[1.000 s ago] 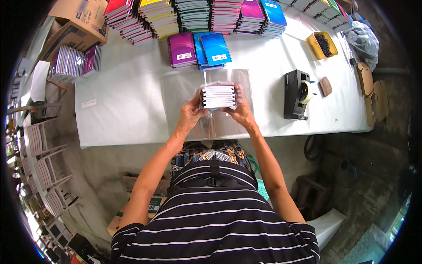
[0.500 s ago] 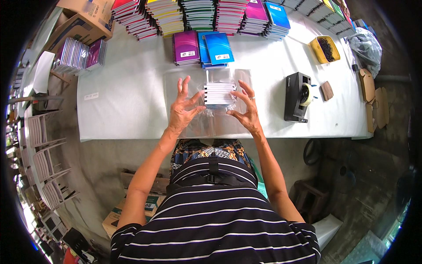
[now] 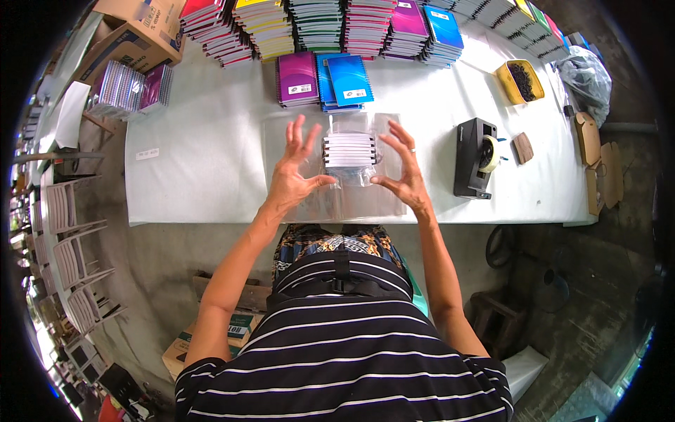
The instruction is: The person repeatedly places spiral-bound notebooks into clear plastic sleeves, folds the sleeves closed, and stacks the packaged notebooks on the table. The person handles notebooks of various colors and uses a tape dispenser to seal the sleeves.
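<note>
Clear plastic around a notebook stack, sitting near-centre on flat see-through sheets. Left hand and right hand are spread wide either side, gripping nothing, so I guess the bundle stands by itself; can't tell if the thumbs touch plastic. Tape dispenser is off right, probably for easy reach. Page edges mostly hide the covers tbh, and the far notebook piles get cut off.

Notebook stack between spread hands
</note>
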`<state>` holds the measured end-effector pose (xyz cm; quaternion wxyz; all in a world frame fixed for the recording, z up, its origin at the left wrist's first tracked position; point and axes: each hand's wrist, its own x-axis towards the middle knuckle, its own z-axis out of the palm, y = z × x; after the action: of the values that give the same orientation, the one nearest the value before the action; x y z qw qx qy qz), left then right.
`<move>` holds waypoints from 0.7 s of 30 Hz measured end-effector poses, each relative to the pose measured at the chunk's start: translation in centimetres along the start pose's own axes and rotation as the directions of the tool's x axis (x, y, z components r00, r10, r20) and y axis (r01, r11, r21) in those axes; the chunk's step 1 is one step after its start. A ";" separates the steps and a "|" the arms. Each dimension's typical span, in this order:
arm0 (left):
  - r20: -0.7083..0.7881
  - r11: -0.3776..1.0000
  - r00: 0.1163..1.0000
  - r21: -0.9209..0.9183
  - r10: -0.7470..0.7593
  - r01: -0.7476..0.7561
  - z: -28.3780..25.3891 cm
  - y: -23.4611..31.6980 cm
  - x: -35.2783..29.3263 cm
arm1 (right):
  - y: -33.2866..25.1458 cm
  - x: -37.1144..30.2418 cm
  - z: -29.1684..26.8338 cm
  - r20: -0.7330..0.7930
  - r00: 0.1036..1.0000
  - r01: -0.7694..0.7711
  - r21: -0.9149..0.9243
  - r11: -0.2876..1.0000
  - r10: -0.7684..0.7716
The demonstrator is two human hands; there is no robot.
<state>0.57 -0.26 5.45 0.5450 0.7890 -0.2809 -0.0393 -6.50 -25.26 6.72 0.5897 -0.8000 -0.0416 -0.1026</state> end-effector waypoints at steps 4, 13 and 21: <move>-0.049 0.929 0.975 -0.319 -0.215 0.189 0.4 2.9 1.0 | -3.0 1.6 -1.8 0.098 0.994 0.068 -0.223 0.972 -0.047; -0.066 0.920 0.920 0.052 -0.386 0.389 1.9 4.6 3.6 | -5.9 5.6 -2.8 0.401 0.885 0.445 -0.584 0.679 -0.235; -0.118 0.913 0.905 -0.048 -0.408 0.405 2.1 6.6 3.7 | -6.1 4.9 -3.2 0.360 0.903 0.414 -0.588 0.695 -0.234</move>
<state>0.32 -5.46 11.30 0.5502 0.8249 -0.0752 -0.1055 -3.21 -26.69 14.40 0.2354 -0.9402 -0.2209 -0.1091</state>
